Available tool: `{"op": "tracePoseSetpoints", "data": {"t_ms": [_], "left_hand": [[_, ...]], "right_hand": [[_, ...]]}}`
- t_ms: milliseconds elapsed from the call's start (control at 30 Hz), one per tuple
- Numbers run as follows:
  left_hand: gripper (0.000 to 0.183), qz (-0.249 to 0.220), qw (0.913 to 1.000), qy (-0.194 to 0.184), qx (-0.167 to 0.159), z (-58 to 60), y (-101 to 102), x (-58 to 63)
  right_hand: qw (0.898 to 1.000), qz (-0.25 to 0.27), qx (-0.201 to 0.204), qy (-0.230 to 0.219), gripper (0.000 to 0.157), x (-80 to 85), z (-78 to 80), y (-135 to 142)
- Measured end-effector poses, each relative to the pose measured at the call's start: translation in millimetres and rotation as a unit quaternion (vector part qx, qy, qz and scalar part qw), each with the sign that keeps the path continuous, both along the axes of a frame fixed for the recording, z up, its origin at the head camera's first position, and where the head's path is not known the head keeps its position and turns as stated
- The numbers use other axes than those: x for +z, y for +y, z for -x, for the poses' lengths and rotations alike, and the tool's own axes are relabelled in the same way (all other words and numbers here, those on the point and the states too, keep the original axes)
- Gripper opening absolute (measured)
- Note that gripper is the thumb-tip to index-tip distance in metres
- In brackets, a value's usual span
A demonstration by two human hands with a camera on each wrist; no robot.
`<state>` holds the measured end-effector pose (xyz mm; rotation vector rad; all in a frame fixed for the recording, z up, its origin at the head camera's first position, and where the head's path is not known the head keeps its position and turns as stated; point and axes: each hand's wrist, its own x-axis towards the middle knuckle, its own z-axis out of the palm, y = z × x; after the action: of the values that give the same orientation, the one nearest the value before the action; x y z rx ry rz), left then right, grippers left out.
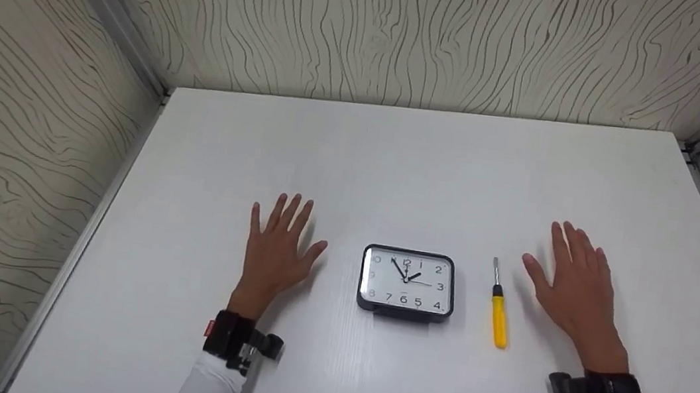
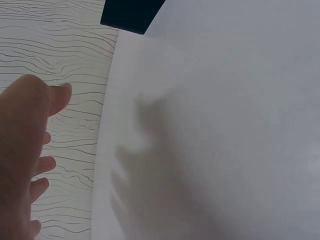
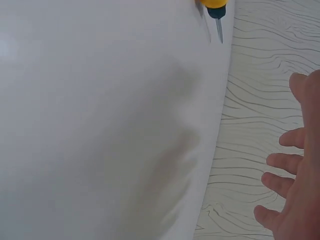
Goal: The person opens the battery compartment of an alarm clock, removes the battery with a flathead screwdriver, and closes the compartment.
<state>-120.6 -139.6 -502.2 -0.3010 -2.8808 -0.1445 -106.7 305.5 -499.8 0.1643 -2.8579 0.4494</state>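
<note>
A black-framed alarm clock (image 1: 407,284) with a white dial stands on the white table between the two hands. To its right lies a flathead screwdriver (image 1: 499,312) with a yellow handle, its metal tip pointing away from the person. My left hand (image 1: 276,254), fingers spread and straight, is left of the clock and holds nothing. Right of the screwdriver my right hand (image 1: 576,288) is also spread and touches neither object. The left wrist view catches a dark corner of the clock (image 2: 131,15); the right wrist view catches the screwdriver's tip end (image 3: 218,20).
The white table (image 1: 407,163) meets a wood-grain patterned wall (image 1: 396,35) at the back. Similar panels rise at the left (image 1: 15,149) and right. Black wrist straps with small cameras sit on both wrists.
</note>
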Motion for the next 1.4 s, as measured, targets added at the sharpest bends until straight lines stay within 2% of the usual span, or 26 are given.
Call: {"op": "tracePoseSetpoints", "data": {"t_ms": [167,333,400,567,733,900,1033,1133,1267,1400], "left_hand": [[0.07,-0.007,0.999,-0.007,-0.044,-5.0,18,2.7],[0.069,-0.012,0.9978,-0.014,-0.064,-9.1,33,3.3],[0.069,-0.014,0.9962,-0.02,-0.084,-11.9,39,2.5],[0.07,-0.022,0.9875,-0.05,-0.148,-22.2,53,1.6],[0.079,-0.041,0.9787,-0.077,-0.186,-30.7,62,1.0],[0.092,-0.043,0.9725,-0.096,-0.208,-33.2,66,-3.6],[0.095,-0.061,0.9688,-0.103,-0.217,-33.4,66,-5.3],[0.097,-0.077,0.9651,-0.124,-0.218,-34.5,66,-4.3],[0.101,-0.069,0.9606,-0.147,-0.225,-33.9,75,-1.1],[0.1,-0.043,0.9587,-0.132,-0.248,-28.1,93,4.2]], "right_hand": [[0.999,0.002,0.051,-0.009,0.072,3.6,-5.9,-30],[0.994,0.009,0.11,-0.012,0.075,5.5,-11.2,-62],[0.992,0.01,0.126,-0.016,0.075,4.6,-13.6,-70],[0.987,0.017,0.159,-0.035,0.077,0.0,-18.0,-82],[0.981,0.027,0.187,-0.054,0.08,-1.3,-21.5,-89],[0.971,0.037,0.217,-0.094,0.095,-1.8,-26.8,-94],[0.961,0.06,0.235,-0.135,0.112,-4.5,-28.3,-97],[0.956,0.082,0.237,-0.151,0.115,-6.9,-25.6,-99],[0.951,0.123,0.247,-0.139,0.11,-6.6,-24.0,-96],[0.939,0.174,0.271,-0.117,0.107,1.8,-25.2,-91]]}}
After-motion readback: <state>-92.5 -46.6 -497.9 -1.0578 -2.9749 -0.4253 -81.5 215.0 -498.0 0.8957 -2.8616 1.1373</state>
